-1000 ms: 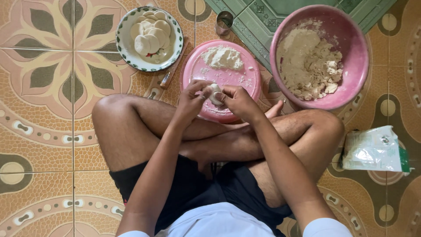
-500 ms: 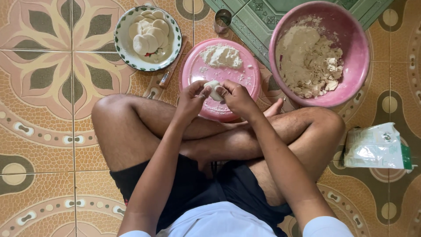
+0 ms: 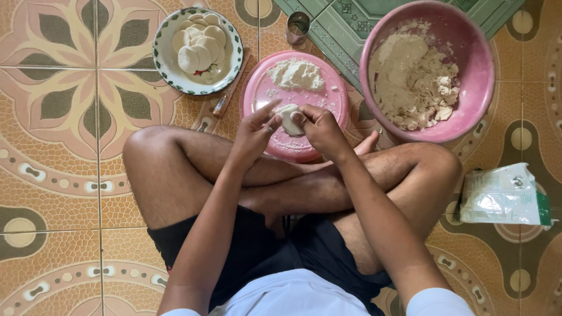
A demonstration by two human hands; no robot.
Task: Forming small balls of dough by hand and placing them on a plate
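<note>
White cloth of a shirt fills the near edge, and beyond it dark shorts and crossed bare legs on a patterned floor of orange and brown tiles (image 3: 52, 193). Just past the knees, both hands meet over the near rim of a pink plate (image 3: 266, 93). The left hand (image 3: 253, 133) has its fingers partly spread, thumb and fingertips pressing the left side of a small white dough piece (image 3: 288, 118); the right hand (image 3: 319, 127) is curled around the dough's right side, pinching it between thumb and fingers. So the dough is held in the air between the two hands, just above the plate, clear of the floor. By the look of it the step in hand is shaping one portion into a flat round; a fair judgement is that the next move calls for even pressure all round, so that it matches the discs already made. On the far part of the pink plate lies a heap of white flour (image 3: 295, 73). Off to the right, near the right knee, lies a white and green plastic bag (image 3: 502, 195). Farther left stands a white plate with a green patterned rim (image 3: 165, 73), holding a pile of pale flattened discs (image 3: 199, 47). Farther right sits a large pink basin (image 3: 468, 99) with crumbly beige dough mass (image 3: 410, 82). Farthest, a small metal cup (image 3: 298, 24) stands at the edge of a green mat (image 3: 339, 29).
</note>
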